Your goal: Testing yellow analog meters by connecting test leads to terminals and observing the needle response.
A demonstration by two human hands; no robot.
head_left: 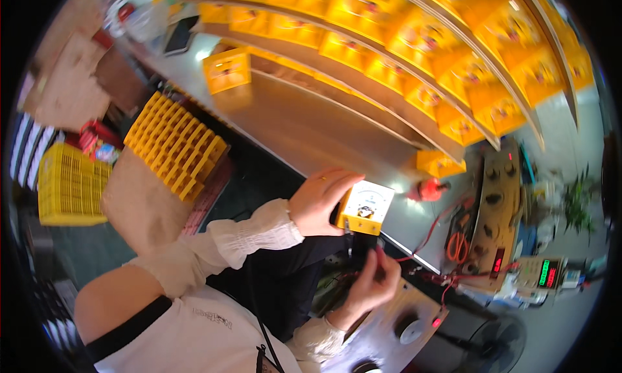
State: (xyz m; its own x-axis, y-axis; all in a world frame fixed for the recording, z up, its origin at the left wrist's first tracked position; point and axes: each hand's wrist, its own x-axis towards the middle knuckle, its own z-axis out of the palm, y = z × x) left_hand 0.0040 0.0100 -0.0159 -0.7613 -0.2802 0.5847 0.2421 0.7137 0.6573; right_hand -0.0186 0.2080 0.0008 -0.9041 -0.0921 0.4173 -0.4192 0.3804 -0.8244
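My left hand (317, 204) is wrapped round a small yellow analog meter (360, 221) with a lit white dial face, held over the bench edge. Just below it, my right hand (374, 283) has its fingers drawn together in a pinch; what lies between them is too small to make out. A red wire (424, 241) runs from beside those fingers toward the instruments on the right. Black terminals hang under the meter, close to my right fingertips. Beneath my right hand sits a metal panel (395, 321) with round knobs.
Shelves hold many yellow meters (431, 39) at the back. A yellow meter (227, 72) and a red object (430, 189) stand on the metal bench (291, 120). Stacked yellow parts (175, 143) and a yellow crate (72, 185) are left. Instruments (495, 211), scissors (457, 247) and a fan (495, 344) are right.
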